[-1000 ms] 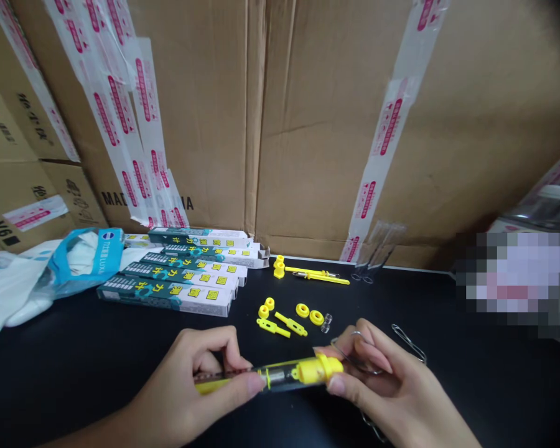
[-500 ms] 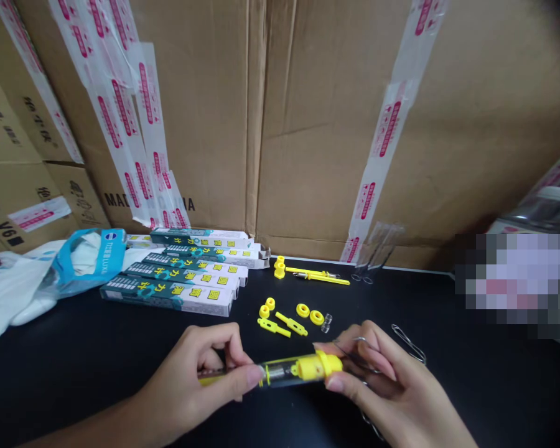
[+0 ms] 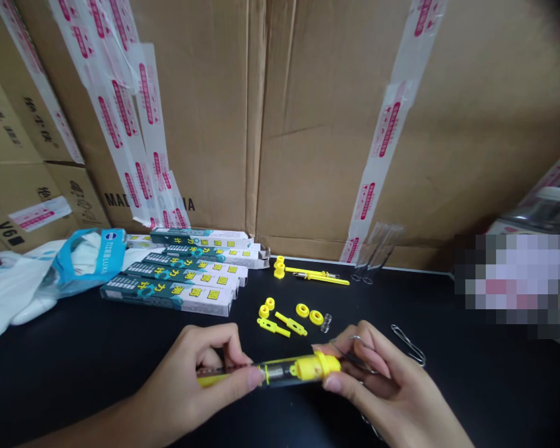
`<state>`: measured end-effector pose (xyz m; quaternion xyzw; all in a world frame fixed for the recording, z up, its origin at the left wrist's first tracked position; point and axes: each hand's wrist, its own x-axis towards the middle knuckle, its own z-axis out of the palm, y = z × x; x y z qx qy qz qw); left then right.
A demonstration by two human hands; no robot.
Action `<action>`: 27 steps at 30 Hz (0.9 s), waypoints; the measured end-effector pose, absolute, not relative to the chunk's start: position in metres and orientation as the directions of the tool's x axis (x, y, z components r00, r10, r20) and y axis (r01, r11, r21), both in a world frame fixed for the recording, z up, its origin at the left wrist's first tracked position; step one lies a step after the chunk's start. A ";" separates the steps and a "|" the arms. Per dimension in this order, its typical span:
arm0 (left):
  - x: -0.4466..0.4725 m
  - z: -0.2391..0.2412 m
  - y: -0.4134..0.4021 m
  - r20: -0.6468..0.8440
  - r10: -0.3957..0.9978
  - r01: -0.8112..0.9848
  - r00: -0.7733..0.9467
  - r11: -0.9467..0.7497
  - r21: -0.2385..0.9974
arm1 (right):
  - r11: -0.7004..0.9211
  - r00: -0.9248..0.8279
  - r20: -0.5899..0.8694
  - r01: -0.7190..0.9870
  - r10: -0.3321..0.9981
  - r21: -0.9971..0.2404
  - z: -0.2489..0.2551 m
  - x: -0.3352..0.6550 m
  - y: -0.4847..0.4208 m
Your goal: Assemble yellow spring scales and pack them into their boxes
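A clear tube spring scale (image 3: pixel 280 373) lies nearly level between my hands, with a metal spring and yellow parts inside. Its left part is gripped between the thumb and fingers of my left hand (image 3: pixel 191 379). At the other end, my right hand (image 3: pixel 387 386) pinches the yellow cap (image 3: pixel 325 367) seated at the tube's mouth. A thin wire hook (image 3: pixel 354 354) passes among the right fingers; part of it is hidden. Just beyond the tube lie two yellow slotted pieces (image 3: pixel 291 323), yellow rings (image 3: pixel 316 317), small yellow caps (image 3: pixel 264 310) and small clear pieces (image 3: pixel 326 323).
Several printed boxes (image 3: pixel 186 298) are stacked at the back left beside a blue-and-white plastic bag (image 3: pixel 88 255). Yellow rods with springs (image 3: pixel 317 276) and clear tubes (image 3: pixel 378 252) sit by the cardboard wall (image 3: pixel 308 155). A wire hook (image 3: pixel 408 345) rests right of my right hand.
My right hand and the yellow cap have shifted very slightly left, and the wire among the right fingers has moved a little. My left hand keeps its hold on the tube.
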<state>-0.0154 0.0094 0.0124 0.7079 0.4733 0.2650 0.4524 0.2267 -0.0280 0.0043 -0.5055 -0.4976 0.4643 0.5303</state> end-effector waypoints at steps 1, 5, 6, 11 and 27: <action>-0.015 0.012 0.010 -0.056 0.910 0.438 0.412 -0.144 0.887 | 0.068 0.073 0.069 0.015 0.995 -0.998 0.004 0.227 -0.028; -0.013 0.010 0.009 0.046 0.919 0.555 0.393 -0.277 0.784 | 0.090 0.066 0.092 0.032 0.994 -0.995 0.003 0.228 -0.024; -0.013 0.010 0.008 0.102 0.906 0.583 0.411 -0.347 0.734 | 0.085 0.057 0.087 0.034 0.995 -0.996 0.002 0.228 -0.023; -0.018 0.010 0.007 0.434 0.732 0.626 0.525 -0.678 0.386 | 0.075 0.039 0.076 0.029 0.996 -0.997 0.003 0.230 -0.021; 0.030 0.018 0.009 0.221 0.782 0.711 0.583 -0.622 0.328 | 0.232 -0.004 0.240 0.267 0.971 -0.935 -0.003 0.233 -0.021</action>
